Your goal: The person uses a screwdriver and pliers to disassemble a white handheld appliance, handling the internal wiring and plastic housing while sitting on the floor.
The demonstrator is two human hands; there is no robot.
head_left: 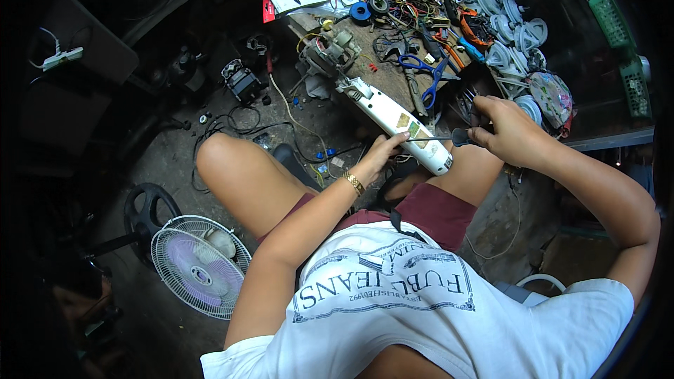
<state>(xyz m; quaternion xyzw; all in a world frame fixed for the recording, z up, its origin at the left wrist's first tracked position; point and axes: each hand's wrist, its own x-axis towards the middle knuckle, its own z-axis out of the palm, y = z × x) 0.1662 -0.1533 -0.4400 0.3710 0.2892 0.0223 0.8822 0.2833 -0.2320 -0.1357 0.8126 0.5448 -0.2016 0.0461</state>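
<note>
A long white fan housing [390, 115] lies slantwise over my right thigh, with a bare fan motor [330, 49] at its far end. My left hand [382, 155] is closed on the housing's left side, and a fingertip rests by the screwdriver's tip. In my right hand [509, 129] is a screwdriver [459, 138], its dark handle pinched between the fingers. The thin shaft crosses the housing to the left, over a coloured label [415, 130]. Whether the tip sits in a screw is too small to tell.
Ahead stands a wooden workbench [393, 80] crowded with wires, blue-handled scissors [425, 73], pliers and tape rolls. Pale plastic parts [519, 31] pile up at its right. A caged fan [201, 273] lies on the floor at left. Cords [235, 122] and a loose motor [241, 82] lie beyond my left knee.
</note>
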